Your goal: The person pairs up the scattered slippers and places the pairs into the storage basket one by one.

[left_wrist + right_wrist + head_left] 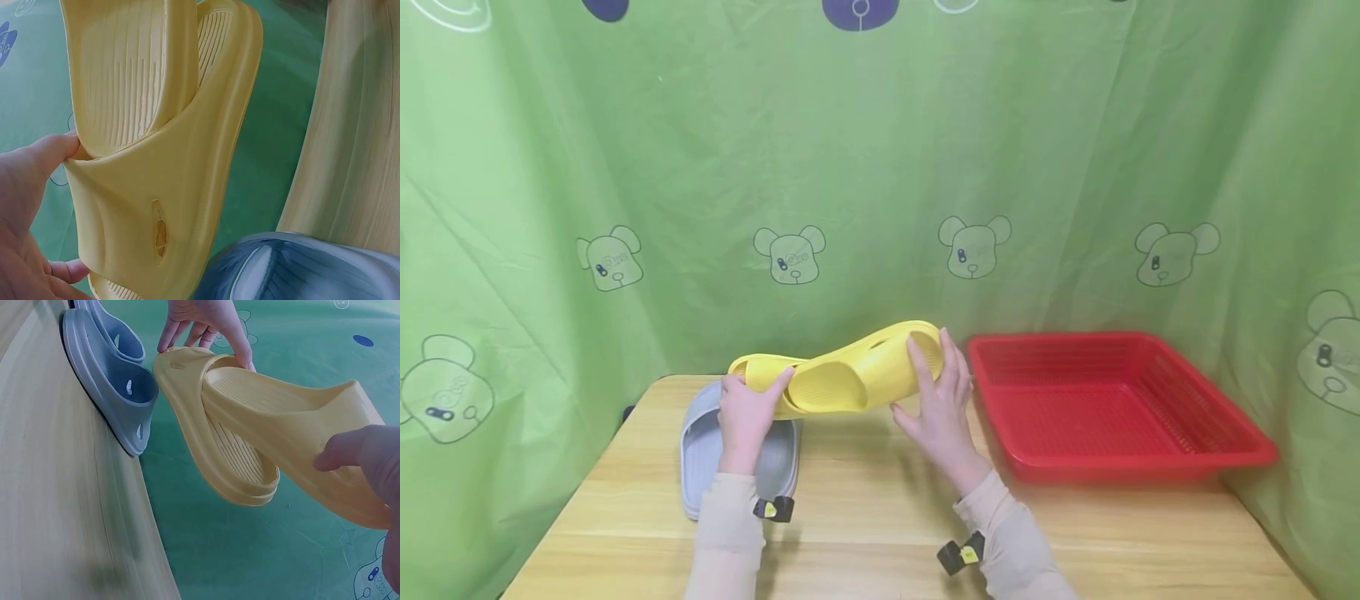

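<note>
Holding, overlapped lengthwise left to right, the left yellow slipper [766,370] clamped in left fingers [780,382] and the right yellow slipper [883,370], rising rightward, clamped in right fingers [920,365].

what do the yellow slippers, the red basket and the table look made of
Yellow slippers: probably moulded foam or soft rubber, smooth and fairly matte, with grooves formed into the footbeds.
Red basket: likely hard plastic, with a smooth rim, uniform colour and perforated walls.
Table: wood or wood-look laminate, smooth; pale grain shows, but which it is stays open.
</note>
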Motion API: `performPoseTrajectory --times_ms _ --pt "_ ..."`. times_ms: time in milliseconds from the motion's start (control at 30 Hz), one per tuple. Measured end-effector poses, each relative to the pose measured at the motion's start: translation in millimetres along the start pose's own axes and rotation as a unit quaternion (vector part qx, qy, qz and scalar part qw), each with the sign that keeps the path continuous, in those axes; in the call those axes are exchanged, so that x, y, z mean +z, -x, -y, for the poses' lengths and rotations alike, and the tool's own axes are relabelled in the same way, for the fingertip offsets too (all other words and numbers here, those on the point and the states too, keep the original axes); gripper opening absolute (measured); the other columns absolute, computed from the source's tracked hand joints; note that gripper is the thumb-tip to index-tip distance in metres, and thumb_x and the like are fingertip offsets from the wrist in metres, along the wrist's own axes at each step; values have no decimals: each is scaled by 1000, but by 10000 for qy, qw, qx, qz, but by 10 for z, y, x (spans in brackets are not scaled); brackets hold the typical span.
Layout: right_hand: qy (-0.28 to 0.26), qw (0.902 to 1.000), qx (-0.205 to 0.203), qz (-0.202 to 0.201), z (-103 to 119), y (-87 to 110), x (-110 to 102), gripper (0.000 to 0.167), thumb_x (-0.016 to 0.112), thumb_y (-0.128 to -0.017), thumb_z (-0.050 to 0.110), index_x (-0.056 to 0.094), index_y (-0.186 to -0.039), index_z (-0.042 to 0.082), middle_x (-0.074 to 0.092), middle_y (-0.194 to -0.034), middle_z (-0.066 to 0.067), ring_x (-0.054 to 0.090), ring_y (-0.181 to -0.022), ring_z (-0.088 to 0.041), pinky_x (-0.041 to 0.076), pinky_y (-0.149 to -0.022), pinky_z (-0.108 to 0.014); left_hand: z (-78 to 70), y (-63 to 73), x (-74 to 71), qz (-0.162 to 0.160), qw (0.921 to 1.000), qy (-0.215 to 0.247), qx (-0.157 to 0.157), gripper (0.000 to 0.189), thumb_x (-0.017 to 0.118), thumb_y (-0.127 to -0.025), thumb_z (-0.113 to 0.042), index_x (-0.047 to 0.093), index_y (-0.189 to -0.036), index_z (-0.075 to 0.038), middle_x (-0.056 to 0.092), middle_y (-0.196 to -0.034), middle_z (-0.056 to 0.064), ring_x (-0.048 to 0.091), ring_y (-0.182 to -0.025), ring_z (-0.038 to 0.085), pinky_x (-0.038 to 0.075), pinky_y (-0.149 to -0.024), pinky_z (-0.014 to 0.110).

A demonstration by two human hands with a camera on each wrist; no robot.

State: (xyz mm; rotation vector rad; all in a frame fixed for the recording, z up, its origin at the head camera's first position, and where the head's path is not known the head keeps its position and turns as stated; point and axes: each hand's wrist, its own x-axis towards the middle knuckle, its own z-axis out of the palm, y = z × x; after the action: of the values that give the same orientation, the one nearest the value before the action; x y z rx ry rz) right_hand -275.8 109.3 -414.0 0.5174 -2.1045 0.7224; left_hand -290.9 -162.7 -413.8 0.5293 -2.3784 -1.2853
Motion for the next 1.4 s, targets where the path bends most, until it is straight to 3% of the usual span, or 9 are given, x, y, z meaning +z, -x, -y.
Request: performPoseTrajectory --times_ms 233,667,1000,1200,1400 --pt "-22 9999 -78 -68 -18 5 8 107 88 -59 12 33 -151 20 10 -159 -25 17 -140 -48 20 -110 -67 5 -4 -16 50 10000 -47 3 94 69 -67 -77 42 -118 -3 54 -111 19 56 -101 40 47 -87 51" --pt "611 9968 -518 13 -86 -8 -38 104 92 -56 20 41 -146 24 21 -154 -25 28 -127 -44 33 -95 -58 17 -16 -27 222 9994 -155 227 100 67 -65 -80 40 -122 -2 55 -117 22 58 -106 44 48 -90 53" --pt "763 9929 -885 220 -134 -4 -61 98 91 -56 14 46 -142 25 22 -154 -26 23 -137 -44 30 -104 -60 23 -12 -21 244 9982 -354 423 97 68 -68 -77 41 -119 1 54 -116 23 58 -104 46 48 -89 54" --pt "999 9891 -1001 400 -169 -3 -95 95 90 -58 21 47 -142 32 23 -154 -23 24 -135 -42 31 -102 -58 18 -12 -15 344 9972 -457 491 97 68 -67 -78 42 -117 0 55 -115 22 58 -102 45 49 -88 53" --pt "1024 9878 -1128 334 -200 -4 -102 89 89 -58 25 52 -138 34 29 -148 -24 28 -132 -41 32 -98 -55 16 -17 -17 403 9966 -499 523 98 67 -67 -79 41 -119 0 55 -115 22 58 -104 45 48 -90 54"
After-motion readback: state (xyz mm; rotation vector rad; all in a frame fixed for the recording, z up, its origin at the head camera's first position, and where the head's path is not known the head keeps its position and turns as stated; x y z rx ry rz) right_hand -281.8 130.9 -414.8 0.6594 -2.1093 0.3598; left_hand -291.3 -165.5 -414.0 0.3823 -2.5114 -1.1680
